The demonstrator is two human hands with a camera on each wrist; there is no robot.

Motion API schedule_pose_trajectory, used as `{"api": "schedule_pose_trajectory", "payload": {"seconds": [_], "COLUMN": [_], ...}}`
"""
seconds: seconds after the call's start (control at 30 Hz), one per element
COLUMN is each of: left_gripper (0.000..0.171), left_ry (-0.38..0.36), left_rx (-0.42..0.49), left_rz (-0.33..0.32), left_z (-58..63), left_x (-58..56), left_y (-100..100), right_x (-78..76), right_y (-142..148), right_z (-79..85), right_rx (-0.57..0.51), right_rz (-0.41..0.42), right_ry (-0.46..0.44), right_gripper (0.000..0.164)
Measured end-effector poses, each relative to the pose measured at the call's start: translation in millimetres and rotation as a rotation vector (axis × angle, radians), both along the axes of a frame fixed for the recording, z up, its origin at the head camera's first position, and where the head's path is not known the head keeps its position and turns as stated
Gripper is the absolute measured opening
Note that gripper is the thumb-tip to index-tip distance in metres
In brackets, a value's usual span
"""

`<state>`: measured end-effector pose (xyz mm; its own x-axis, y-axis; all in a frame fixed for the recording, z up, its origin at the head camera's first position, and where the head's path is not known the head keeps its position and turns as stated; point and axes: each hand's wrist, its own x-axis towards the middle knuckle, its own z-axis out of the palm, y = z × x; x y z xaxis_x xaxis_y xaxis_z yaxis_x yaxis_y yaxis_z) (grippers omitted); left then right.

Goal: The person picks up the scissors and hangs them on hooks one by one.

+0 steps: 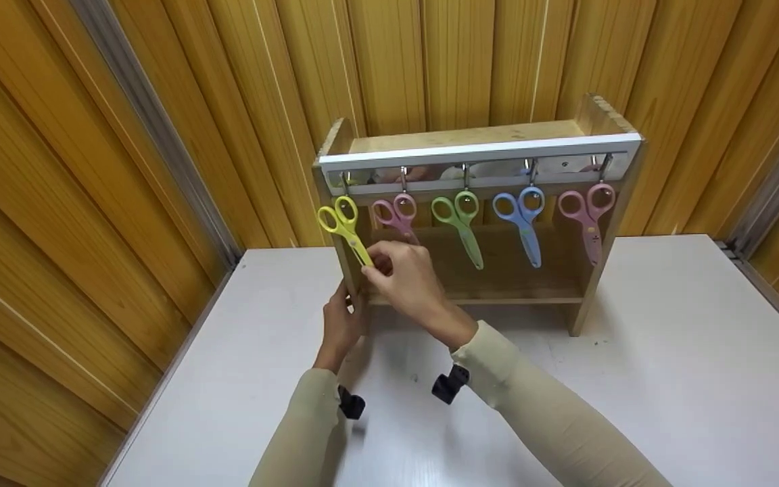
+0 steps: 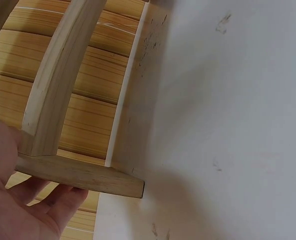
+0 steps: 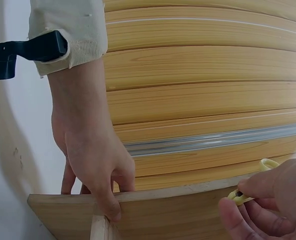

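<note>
My right hand point(image 1: 408, 277) pinches the blade end of the yellow scissors point(image 1: 345, 222) between thumb and fingers. Tilted, the scissors have their upper loop at the leftmost hook point(image 1: 345, 181); I cannot tell whether the hook passes through it. In the right wrist view, only part of the yellow scissors point(image 3: 240, 198) shows beside the right hand point(image 3: 277, 197). Lower down, my left hand point(image 1: 341, 328) grips the left side panel of the wooden rack point(image 1: 474, 295). The left wrist view shows its fingers point(image 2: 68, 202) behind that panel point(image 2: 88, 176) and the palm on the near side.
Along the rack's metal strip point(image 1: 491, 150) hang pink scissors point(image 1: 396, 215), green scissors point(image 1: 460, 220), blue scissors point(image 1: 523, 220) and mauve scissors point(image 1: 589, 216), each from a hook. The rack stands on a white table point(image 1: 687, 379) before wood-patterned walls point(image 1: 457, 61).
</note>
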<state>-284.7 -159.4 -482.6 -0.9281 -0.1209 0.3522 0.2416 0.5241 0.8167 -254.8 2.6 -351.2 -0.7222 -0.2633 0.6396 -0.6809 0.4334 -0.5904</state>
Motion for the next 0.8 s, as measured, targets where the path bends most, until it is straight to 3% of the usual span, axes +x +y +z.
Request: {"api": "schedule_pose_trajectory", "payload": {"seconds": [0.57, 0.8], "left_gripper": [0.049, 0.047], "left_ry": [0.001, 0.017], "left_rx": [0.012, -0.002], "left_rz": [0.005, 0.007], "left_z": [0.3, 0.8], "left_x": [0.6, 0.2], "left_y": [0.3, 0.2], "right_x": [-1.2, -6.1], "right_y": [-4.3, -8.0], "right_z": [-10.6, -16.0], "right_rx": [-0.014, -0.015], "right_rz": [-0.032, -0.046], "right_ry": [-0.04, 0.01], "right_gripper": [0.005, 0.005]}}
